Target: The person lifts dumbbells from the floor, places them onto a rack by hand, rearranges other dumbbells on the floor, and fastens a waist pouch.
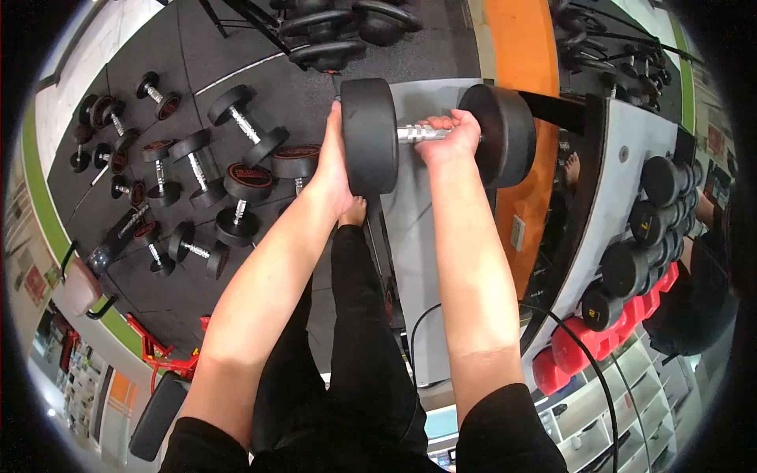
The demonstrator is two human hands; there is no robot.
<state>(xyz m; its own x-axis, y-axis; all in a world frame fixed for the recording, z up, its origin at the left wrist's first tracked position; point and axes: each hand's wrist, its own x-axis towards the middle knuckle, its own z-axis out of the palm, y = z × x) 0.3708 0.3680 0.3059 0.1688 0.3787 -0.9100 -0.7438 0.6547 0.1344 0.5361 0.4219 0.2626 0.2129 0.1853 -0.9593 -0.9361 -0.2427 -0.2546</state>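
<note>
A large black dumbbell [369, 135] with a chrome handle is held out in front of me, roughly level, over a grey ledge [410, 236]. My right hand [452, 140] is closed round the handle near the right-hand weight. Flat against the outer end of the left-hand weight, my left hand [334, 162] presses with its fingers pointing forward; part of them is hidden behind the weight. Both arms reach forward from black sleeves.
Several dumbbells, one a black dumbbell [197, 168], lie spread over the dark mat at left. Kettlebell-like weights [384, 21] are at the top. An orange panel [516, 47] and a mirror stand at right. A black cable [579, 344] crosses near my right arm.
</note>
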